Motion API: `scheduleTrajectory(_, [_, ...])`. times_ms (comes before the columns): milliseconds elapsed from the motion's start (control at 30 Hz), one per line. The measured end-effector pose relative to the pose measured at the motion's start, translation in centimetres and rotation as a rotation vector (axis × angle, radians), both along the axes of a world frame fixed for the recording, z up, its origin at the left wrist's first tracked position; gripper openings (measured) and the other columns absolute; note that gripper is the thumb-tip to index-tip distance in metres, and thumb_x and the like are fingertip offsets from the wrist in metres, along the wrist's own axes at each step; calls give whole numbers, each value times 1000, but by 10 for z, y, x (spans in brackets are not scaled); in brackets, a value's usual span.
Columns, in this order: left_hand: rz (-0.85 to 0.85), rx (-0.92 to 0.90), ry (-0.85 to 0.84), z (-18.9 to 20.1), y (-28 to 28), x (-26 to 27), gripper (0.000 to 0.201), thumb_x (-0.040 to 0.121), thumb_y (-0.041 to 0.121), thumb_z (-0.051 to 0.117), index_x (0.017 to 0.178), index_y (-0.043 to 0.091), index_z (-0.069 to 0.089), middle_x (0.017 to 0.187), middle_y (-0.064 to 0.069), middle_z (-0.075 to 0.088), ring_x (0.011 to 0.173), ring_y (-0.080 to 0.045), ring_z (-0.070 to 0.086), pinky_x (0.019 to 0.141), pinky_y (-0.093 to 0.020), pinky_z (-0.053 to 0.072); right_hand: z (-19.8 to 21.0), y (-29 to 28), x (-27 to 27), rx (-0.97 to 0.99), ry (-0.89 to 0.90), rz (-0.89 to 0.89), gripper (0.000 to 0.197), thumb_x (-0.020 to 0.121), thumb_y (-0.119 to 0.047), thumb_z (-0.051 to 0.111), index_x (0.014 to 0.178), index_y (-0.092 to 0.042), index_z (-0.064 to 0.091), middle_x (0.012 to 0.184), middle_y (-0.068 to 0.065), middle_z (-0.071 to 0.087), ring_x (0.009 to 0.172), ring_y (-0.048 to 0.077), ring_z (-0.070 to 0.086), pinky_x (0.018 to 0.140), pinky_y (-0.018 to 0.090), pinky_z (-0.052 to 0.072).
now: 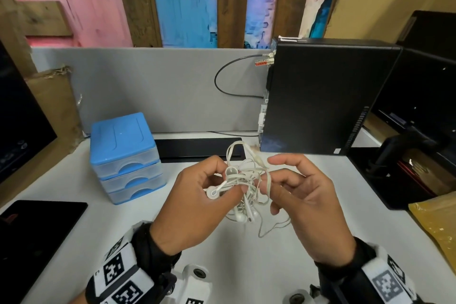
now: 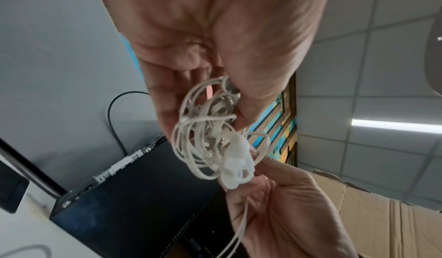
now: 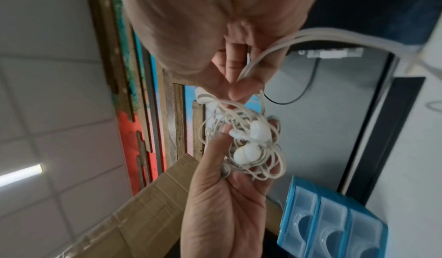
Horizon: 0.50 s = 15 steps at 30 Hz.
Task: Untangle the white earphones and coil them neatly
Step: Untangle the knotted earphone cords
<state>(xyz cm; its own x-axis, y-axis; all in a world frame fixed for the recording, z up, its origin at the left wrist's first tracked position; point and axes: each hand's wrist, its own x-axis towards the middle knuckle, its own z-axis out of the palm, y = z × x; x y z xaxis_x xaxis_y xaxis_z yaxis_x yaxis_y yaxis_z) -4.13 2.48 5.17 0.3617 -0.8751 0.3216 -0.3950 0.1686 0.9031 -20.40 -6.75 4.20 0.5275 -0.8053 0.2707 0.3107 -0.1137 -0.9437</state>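
Note:
A tangled bundle of white earphones hangs in the air above the white desk, between both hands. My left hand grips the bundle from the left, thumb and fingers curled round the cords with one earbud sticking out by the thumb. My right hand pinches a strand at the bundle's right side, and a loose loop trails below it. In the left wrist view the earphones sit at the left fingertips. In the right wrist view the right hand nips a cord above the earphones.
A blue three-drawer box stands left of the hands. A black computer case stands at the back right, a black bar behind the hands. A dark flat device lies at the left, a yellow envelope at the right.

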Motion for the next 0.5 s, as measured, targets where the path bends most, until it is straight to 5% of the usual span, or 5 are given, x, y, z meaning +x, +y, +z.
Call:
scheduleTrajectory(200, [11, -28, -88, -4, 2, -2, 13, 79, 19, 78, 81, 23, 66, 78, 2, 72, 69, -23, 67, 63, -43, 56, 11, 12, -3, -116, 53, 9, 32, 75, -15, 73, 107, -17, 66, 81, 8, 78, 65, 17, 69, 54, 26, 51])
scheduleTrajectory(400, [43, -136, -275, -9, 0, -2, 13, 79, 16, 75, 80, 24, 64, 78, 7, 67, 67, -19, 64, 59, -34, 53, 9, 15, -5, -253, 84, -4, 33, 88, 3, 67, 113, -18, 67, 87, 5, 77, 71, 23, 68, 58, 34, 58])
scheduleTrajectory(500, [62, -215, -349, -10, -1, 1, 12, 78, 14, 74, 80, 20, 63, 81, 8, 65, 71, -17, 62, 60, -32, 50, 10, 18, -8, -319, 97, 32, 29, 89, -1, 64, 109, -21, 71, 95, 2, 76, 87, 22, 70, 61, 38, 60])
